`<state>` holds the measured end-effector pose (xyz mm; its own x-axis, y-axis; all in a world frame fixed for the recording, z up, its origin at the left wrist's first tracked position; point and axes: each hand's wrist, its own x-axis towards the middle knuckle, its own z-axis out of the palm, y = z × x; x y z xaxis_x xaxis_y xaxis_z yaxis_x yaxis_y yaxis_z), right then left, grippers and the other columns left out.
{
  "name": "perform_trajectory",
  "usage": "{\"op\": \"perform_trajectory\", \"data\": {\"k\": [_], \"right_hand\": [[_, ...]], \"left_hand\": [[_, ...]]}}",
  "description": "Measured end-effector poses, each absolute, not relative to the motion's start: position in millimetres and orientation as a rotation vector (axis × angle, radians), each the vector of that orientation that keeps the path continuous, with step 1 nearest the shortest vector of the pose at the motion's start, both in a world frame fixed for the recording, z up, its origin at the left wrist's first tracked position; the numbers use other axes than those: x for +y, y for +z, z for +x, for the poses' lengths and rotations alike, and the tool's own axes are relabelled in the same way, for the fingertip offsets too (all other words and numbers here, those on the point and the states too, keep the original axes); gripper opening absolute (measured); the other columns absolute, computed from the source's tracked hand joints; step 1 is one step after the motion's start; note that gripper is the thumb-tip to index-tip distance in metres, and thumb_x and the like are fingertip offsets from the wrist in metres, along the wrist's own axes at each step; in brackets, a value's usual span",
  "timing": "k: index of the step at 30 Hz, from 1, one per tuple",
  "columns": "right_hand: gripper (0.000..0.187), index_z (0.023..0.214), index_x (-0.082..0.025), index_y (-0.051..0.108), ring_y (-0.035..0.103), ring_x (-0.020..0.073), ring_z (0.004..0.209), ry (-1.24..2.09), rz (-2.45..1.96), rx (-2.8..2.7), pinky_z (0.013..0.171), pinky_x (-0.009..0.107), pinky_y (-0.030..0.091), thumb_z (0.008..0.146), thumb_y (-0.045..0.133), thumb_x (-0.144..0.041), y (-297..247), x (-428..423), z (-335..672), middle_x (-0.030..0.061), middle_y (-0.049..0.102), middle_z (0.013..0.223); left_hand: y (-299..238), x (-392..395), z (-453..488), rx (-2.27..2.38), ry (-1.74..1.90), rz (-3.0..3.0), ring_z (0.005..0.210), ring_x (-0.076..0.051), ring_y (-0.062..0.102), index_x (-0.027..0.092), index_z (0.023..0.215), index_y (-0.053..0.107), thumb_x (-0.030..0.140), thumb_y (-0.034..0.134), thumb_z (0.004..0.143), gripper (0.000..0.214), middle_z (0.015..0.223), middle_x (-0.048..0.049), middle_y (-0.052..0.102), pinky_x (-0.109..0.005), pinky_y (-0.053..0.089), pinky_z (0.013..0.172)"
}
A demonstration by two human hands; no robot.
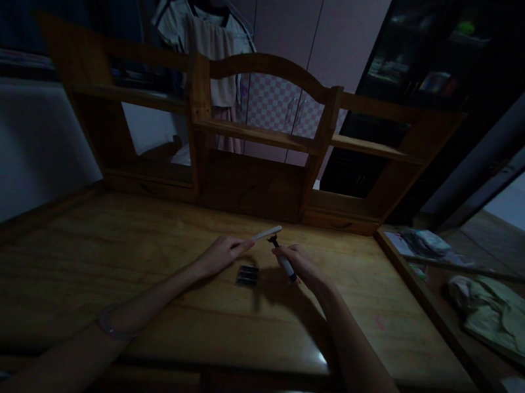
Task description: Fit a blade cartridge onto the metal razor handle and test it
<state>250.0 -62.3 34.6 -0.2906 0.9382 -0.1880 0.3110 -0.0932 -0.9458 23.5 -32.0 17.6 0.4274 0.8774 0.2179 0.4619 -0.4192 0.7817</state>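
Pinching a slim white plastic strip at frame centre, the left hand closes on its near end; the right hand wraps a white-handled razor. Both look light and stiff, best gripped mid-handle above the wooden counter.

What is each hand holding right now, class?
Left hand: closed on a flat white piece.
Right hand: closed on a razor handle.

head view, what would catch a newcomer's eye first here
Two hands meet at the middle of the wooden desk: the left hand pinches a pale flat strip and the right hand holds a slim black-tipped tool. A small dark block lies on the desk between them. Behind stands an arched wooden shelf unit, dimly lit.
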Motion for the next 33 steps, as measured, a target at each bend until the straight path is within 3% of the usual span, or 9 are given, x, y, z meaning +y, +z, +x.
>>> {"op": "perform_trajectory", "data": {"k": [33], "right_hand": [[0.039,0.056,-0.019,0.045,0.037,0.0080,0.032,1.358,-1.298,-1.513,0.032,0.021,0.025,0.083,0.051,-0.047,32.4,-60.8,252.3,-0.0032,0.041,0.039]], "left_hand": [[15.2,-31.9,24.0,1.122,0.775,1.983,0.054,-0.012,0.035,0.014,0.063,0.060,0.063,0.036,0.085,0.059,0.051,0.0017,0.042,-0.024,0.024,0.051]]}}
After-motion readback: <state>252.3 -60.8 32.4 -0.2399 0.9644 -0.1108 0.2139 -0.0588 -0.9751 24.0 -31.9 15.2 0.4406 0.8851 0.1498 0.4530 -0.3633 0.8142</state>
